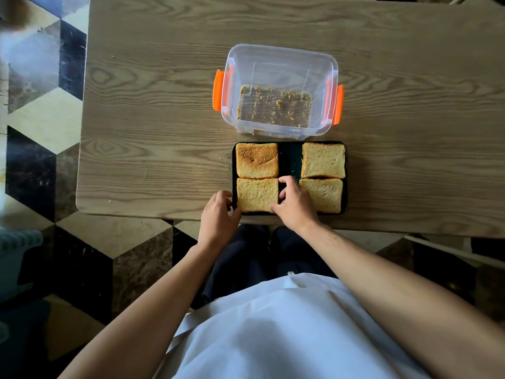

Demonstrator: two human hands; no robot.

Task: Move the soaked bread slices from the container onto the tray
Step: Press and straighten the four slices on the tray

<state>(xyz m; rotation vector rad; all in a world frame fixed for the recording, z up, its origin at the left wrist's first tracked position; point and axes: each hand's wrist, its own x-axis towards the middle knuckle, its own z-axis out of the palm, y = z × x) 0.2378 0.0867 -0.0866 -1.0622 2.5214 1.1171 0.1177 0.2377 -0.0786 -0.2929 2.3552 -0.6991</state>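
Dim, soft daylight; wide-angle edge warp (top-left floor (32, 64) blurred).

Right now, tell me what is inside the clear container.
The clear container holds no bread slices, only brownish liquid residue and crumbs across its bottom. A pale bit shows at its near bottom edge; I cannot tell what it is. All four slices lie on the dark tray.
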